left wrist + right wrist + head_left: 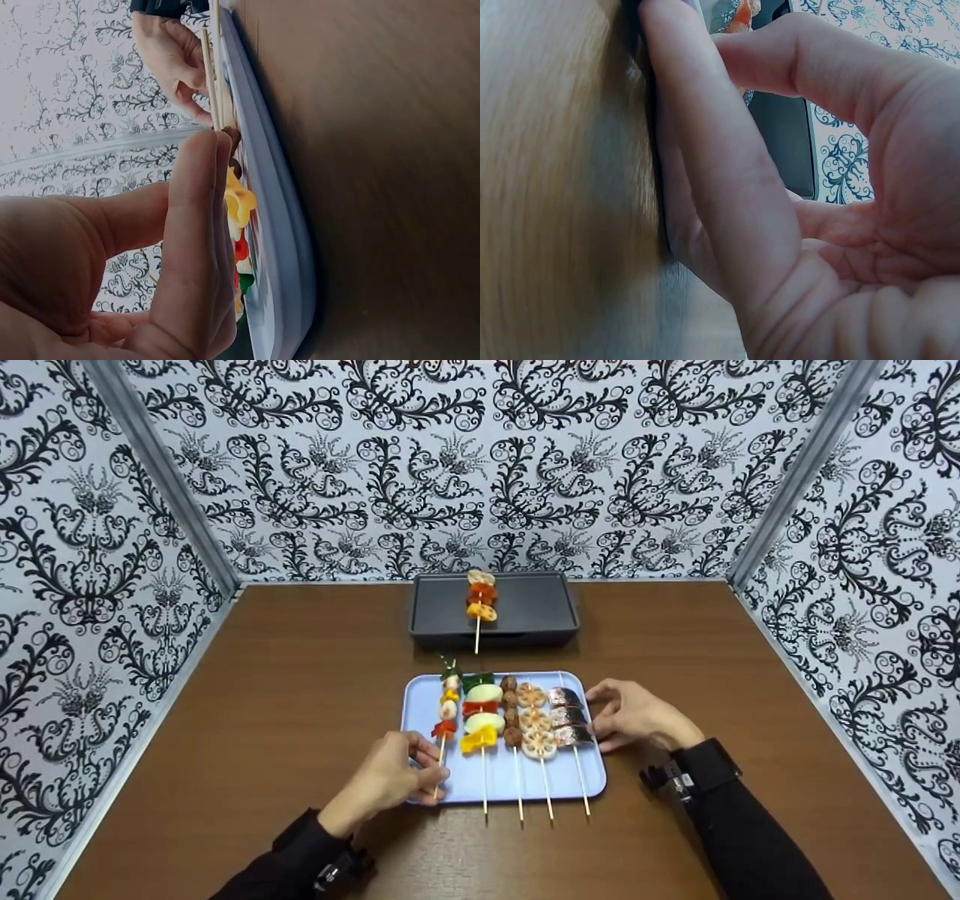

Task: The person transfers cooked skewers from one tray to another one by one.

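A pale blue tray [463,787] lies on the table, bearing several skewers side by side. My left hand [397,769] grips its left rim, where the stick of a mixed vegetable skewer [448,709] crosses the fingertips. On the right rim my right hand [637,712] holds the tray between thumb and fingers, beside a skewer of dark, silvery pieces [566,716]. Between them lie a pepper skewer [481,724], a meatball skewer [511,712] and a lotus root skewer [535,720]. Fingers [712,150] run along the tray's side in the right wrist view; the undersides are hidden.
Behind the tray stands a dark grey grill plate [532,604] with one skewer [481,596] across it, its stick overhanging the front edge. Patterned walls [465,472] enclose the brown table [300,660] at the back and both sides.
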Demonstrator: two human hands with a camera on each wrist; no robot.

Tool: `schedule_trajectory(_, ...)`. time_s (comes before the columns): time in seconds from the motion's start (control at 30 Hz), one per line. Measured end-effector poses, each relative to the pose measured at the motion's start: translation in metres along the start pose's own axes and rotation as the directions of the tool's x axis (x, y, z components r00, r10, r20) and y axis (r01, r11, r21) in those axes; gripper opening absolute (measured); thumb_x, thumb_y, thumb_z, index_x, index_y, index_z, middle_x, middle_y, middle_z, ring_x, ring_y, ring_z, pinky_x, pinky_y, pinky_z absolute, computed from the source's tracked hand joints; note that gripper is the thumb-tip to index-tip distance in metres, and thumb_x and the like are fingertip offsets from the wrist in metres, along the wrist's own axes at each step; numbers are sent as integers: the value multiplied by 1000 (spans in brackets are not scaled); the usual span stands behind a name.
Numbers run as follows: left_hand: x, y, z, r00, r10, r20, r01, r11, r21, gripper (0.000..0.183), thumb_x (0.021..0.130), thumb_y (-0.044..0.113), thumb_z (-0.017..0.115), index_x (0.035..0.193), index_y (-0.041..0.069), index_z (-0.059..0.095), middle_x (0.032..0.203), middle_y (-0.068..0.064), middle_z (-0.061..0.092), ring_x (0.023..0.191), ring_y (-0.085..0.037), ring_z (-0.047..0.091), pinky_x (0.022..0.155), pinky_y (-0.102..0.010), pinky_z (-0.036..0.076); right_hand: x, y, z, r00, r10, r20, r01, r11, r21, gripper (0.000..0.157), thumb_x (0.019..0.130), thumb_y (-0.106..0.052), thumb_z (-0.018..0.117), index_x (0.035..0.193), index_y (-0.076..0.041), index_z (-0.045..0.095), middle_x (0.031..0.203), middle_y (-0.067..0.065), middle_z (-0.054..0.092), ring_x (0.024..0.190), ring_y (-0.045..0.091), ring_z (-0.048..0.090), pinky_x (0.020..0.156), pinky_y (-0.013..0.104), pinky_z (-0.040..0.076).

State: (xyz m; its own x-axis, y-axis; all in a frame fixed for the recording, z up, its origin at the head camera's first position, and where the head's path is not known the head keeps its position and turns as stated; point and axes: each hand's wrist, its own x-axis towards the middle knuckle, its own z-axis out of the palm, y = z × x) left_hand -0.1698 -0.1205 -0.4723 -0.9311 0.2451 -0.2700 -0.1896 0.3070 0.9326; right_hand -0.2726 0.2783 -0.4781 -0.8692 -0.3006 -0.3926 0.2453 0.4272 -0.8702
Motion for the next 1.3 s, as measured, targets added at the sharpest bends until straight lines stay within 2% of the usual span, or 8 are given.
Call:
schedule_trajectory(0.17, -1, -1, 3, 1000, 4, 18, -4, 1000, -30, 32, 87, 5, 81, 109, -8, 61, 92, -13, 64, 60, -18, 72, 61, -38, 68, 0, 1, 0, 1000, -2, -1, 2, 1000, 3, 66, 83, 10, 73, 142, -2, 47, 101, 21, 66, 85, 30, 73, 78, 45, 69)
schedule_trajectory(0.4, 1, -2, 9, 999, -19, 40, 22, 996, -87, 35, 87, 2, 79, 112, -10, 57, 91, -13, 64, 60, -18, 71, 62, -36, 68, -2, 1, -1, 999, -44, 28, 44, 999, 10, 65, 84, 8, 73, 142, 2, 44, 98, 20, 66, 85, 27, 73, 77, 44, 69)
schedule_trajectory(0.6, 1, -2, 11, 999, -18, 39, 20, 997, -70, 36, 87, 3, 79, 113, -9, 57, 90, -13, 64, 61, -17, 71, 61, -36, 68, -3, 0, 0, 998, -49, 29, 49, 999, 14, 66, 84, 8, 73, 142, 3, 43, 98, 21, 66, 85, 28, 73, 77, 44, 69)
schedule_trajectory(0.9, 1, -1, 11, 999, 5, 34, -7, 998, 55, 35, 84, 7, 83, 108, -5, 61, 85, -11, 67, 58, -14, 68, 59, -36, 67, -2, 0, -1, 999, -45, 25, 45, 999, 10, 66, 83, 8, 74, 142, 2, 44, 96, 20, 66, 83, 28, 73, 77, 44, 69)
schedule_trajectory(1.07, 1, 0, 8, 999, 29, 25, -33, 987, 154, 31, 86, 12, 83, 106, -2, 65, 83, -10, 69, 56, -13, 68, 59, -39, 67, -1, 1, -1, 999, -38, 18, 38, 999, 5, 66, 83, 9, 73, 142, 0, 46, 97, 20, 66, 84, 28, 73, 77, 45, 69)
schedule_trajectory(1.3, 0, 1, 3, 998, 69, 9, -69, 971, 229, 30, 89, 18, 81, 107, -1, 67, 81, -10, 69, 55, -15, 70, 56, -38, 66, -1, 3, 0, 999, -33, 18, 33, 999, 8, 65, 83, 9, 72, 141, 0, 46, 95, 18, 66, 83, 27, 73, 77, 45, 69)
